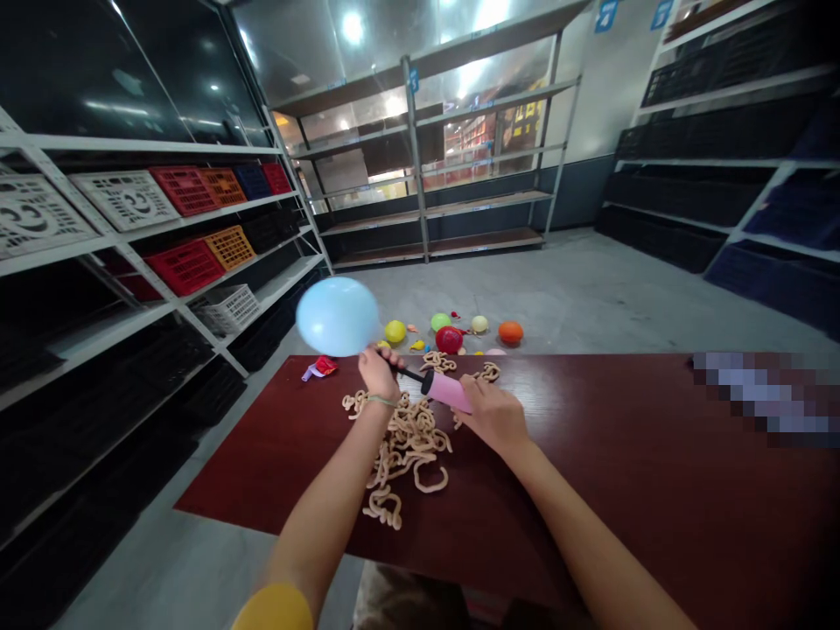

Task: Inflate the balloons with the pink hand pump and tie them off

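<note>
Head camera view: left of centre in the frame, a light blue balloon point(338, 317) sits at the tip of a pink hand pump point(450, 392). The left hand point(381, 373) is closed around the balloon's neck where it meets the pump's black nozzle, and the right hand point(493, 413) grips the pink barrel near the frame's centre. Below them, tan curly strips point(413, 429) lie heaped on the dark red desk point(591, 490), with a red and purple packet point(321, 367) at its far left edge. Beyond, at mid-frame, red point(450, 339), yellow point(395, 332) and orange balloons point(510, 332) show past the desk's far edge. Crates point(185, 191) line shelves at upper left.
</note>
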`<state>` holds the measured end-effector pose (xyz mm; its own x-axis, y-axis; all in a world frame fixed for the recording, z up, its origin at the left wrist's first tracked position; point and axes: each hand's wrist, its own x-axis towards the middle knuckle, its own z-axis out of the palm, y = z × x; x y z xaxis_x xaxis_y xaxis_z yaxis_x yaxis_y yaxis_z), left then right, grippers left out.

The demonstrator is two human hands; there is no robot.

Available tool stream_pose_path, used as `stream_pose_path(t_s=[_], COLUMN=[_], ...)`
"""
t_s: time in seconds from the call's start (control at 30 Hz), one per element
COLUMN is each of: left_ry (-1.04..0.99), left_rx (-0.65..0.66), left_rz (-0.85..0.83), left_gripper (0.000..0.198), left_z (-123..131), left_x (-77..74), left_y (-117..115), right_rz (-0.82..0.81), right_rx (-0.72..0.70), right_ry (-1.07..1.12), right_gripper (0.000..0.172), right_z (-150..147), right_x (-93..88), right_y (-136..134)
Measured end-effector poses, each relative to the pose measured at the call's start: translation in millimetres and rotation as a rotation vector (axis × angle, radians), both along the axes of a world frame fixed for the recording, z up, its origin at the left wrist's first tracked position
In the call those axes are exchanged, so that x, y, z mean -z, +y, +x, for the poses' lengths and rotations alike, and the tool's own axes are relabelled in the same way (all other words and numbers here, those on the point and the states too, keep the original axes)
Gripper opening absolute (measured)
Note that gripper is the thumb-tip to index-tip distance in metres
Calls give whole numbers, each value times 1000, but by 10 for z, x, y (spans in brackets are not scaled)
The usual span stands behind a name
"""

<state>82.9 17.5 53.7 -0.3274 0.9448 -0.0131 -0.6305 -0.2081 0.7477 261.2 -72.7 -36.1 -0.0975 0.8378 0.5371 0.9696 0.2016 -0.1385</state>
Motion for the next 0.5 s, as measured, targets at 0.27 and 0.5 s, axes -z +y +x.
stream_pose_path(t_s=[0.27,0.5], left_ry=[-48,-50], left_rx=[-154,-15], left_rz=[42,-14], left_gripper=[14,21], left_z=[-158,727], left_x=[-246,450], left_y=[175,-112], right_rz=[159,113], right_rx=[213,216], right_ry=[30,49], right_gripper=[44,44], right_z=[215,205], right_x=[47,171], right_y=[107,69])
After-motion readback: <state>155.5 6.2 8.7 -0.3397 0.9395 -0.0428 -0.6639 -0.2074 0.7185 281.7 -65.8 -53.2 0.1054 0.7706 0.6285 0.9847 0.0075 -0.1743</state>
